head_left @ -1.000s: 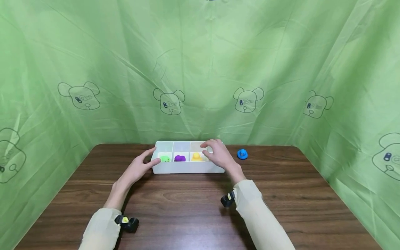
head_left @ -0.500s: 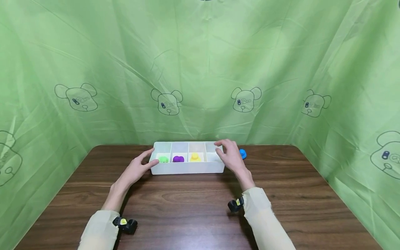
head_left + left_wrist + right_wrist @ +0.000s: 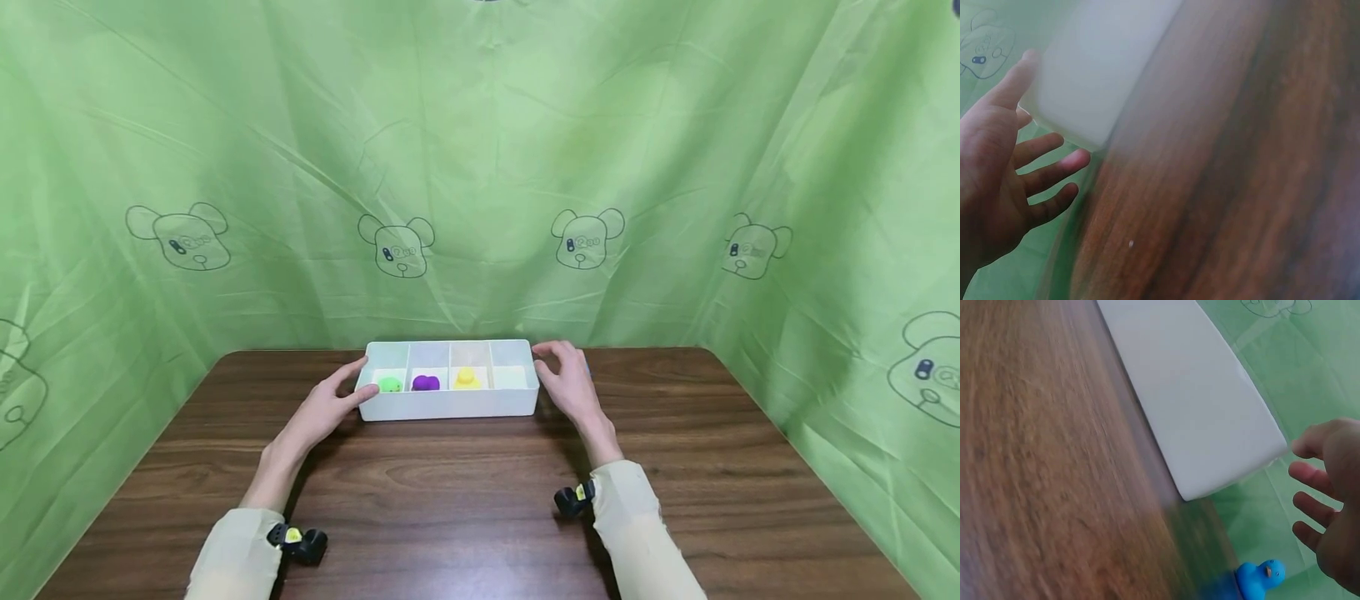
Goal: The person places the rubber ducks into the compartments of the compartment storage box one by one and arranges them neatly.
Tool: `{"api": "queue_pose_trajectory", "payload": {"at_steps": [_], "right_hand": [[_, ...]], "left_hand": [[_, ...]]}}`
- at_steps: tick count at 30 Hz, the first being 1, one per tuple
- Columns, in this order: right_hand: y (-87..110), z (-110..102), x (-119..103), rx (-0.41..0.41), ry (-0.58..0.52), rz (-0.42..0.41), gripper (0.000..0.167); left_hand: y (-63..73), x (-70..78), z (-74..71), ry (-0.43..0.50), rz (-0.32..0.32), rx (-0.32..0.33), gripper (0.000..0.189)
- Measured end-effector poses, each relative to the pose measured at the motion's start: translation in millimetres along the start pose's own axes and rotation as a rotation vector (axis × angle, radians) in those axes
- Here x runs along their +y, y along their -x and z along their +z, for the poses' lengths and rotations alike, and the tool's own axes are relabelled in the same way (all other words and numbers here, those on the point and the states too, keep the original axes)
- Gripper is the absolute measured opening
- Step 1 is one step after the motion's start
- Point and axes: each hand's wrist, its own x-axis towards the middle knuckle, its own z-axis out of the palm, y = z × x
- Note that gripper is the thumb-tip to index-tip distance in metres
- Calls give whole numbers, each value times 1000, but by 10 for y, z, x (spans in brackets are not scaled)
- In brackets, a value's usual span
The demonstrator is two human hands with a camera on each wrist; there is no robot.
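A white box (image 3: 450, 406) with a row of compartments stands near the table's back edge. From left to right it holds a light green toy (image 3: 390, 384), a purple toy (image 3: 426, 382) and a yellow toy (image 3: 467, 380); the rightmost compartment holds nothing. At the box's left end is my left hand (image 3: 324, 410), thumb at the front corner's rim and fingers spread along the end. My right hand (image 3: 570, 385) is beside the right end, fingers loosely bent, holding nothing. A blue rubber duck (image 3: 1254, 582) sits beyond that hand, mostly hidden in the head view.
The dark wooden table (image 3: 450, 500) stretches from the box toward me. Behind it and along both sides hangs a green curtain (image 3: 480, 167) with printed bear heads. Small black cameras (image 3: 303, 546) are strapped to both wrists.
My right hand has moved right, from above the yellow toy and rightmost compartment to beside the box's right end, now covering most of the blue duck. My left hand has stayed at the left end.
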Motion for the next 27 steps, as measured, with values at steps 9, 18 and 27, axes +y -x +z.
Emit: {"api": "queue_pose_trajectory", "payload": {"at_steps": [9, 18, 27], "right_hand": [[5, -85, 101, 11, -27, 51, 28], [45, -150, 301, 45, -43, 93, 32], [46, -201, 471, 44, -50, 154, 38]], "left_hand": [[1, 32, -41, -1, 14, 2, 76], [5, 18, -9, -8, 5, -9, 77], [7, -2, -4, -2, 11, -7, 77]]}}
